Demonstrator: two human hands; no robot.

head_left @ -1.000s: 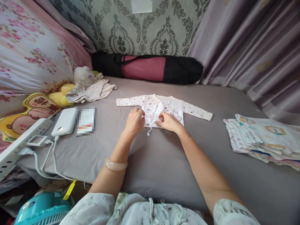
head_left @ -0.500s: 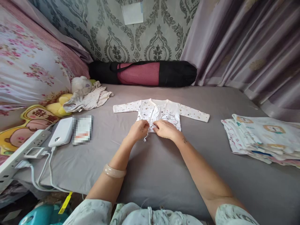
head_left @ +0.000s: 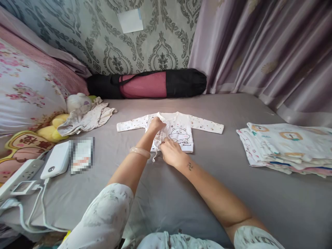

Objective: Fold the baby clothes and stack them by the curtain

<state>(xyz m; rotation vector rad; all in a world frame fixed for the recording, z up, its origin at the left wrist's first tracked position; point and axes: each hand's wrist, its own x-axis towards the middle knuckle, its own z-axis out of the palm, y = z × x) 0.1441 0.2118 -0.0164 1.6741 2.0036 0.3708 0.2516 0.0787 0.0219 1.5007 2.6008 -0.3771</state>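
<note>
A small white baby shirt (head_left: 181, 129) with dotted sleeves and a cartoon print lies spread flat on the grey bed sheet (head_left: 212, 166), sleeves out to both sides. My left hand (head_left: 155, 123) reaches up to the shirt's collar and front flap, its fingers closed on the fabric there. My right hand (head_left: 169, 151) rests at the shirt's lower hem, fingers pinched on the front edge near a hanging tie string. A pale bangle is on my left wrist.
A stack of folded printed cloths (head_left: 285, 147) lies at the right. At the left are a crumpled beige garment (head_left: 86, 116), plush toys, a white power bank (head_left: 57, 163), a power strip with cables. A black-and-pink rolled bag (head_left: 147, 84) lies against the wall; curtains hang at right.
My left hand has moved from the shirt's hem up to its collar. My right hand stayed near the hem. The camera view has shifted rightward.
</note>
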